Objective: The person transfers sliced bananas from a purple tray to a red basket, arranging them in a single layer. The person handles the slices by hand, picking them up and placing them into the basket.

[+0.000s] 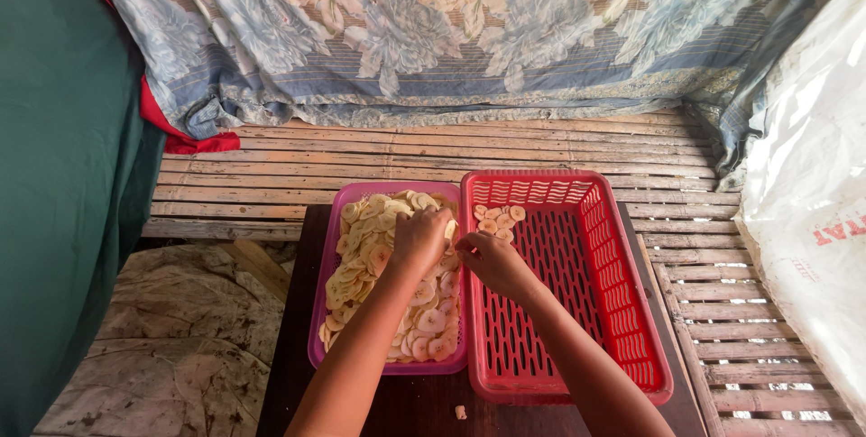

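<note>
A pink basket (317,311) full of pale yellow banana slices (361,257) stands on a dark table (289,374). Beside it on the right is a red slotted basket (622,311) with a few slices (498,219) in its far left corner. My left hand (419,239) rests curled on the slices in the pink basket, gripping some. My right hand (490,259) hovers at the red basket's left rim, fingers pinched together near the left hand; what it pinches is too small to see.
A bamboo slat platform (433,153) runs behind and to the right of the table. A flowered cloth (433,31) hangs at the back, a green cloth (63,175) at left, a white sack (807,211) at right. One loose slice (460,412) lies on the table.
</note>
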